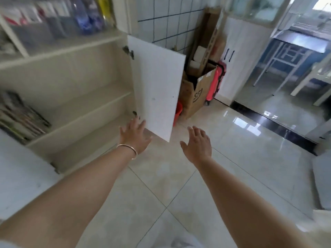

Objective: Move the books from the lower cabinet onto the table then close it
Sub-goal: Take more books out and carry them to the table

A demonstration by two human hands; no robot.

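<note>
our left hand [135, 136] and right hand [198, 143] spread, empty; white flat cabinet door [155, 86] ajar just beyond left fingertips; stacked books [21, 115] far left of it.

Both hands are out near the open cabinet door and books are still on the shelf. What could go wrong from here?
1. The books still lie stacked on the lower shelf; swinging the cabinet door shut now would leave them inside.
2. The left hand is by the door's hinge side; fingers could get pinched if the right hand pushes the door.
3. The books lean unevenly, so grabbing one may slide the rest out.
</note>
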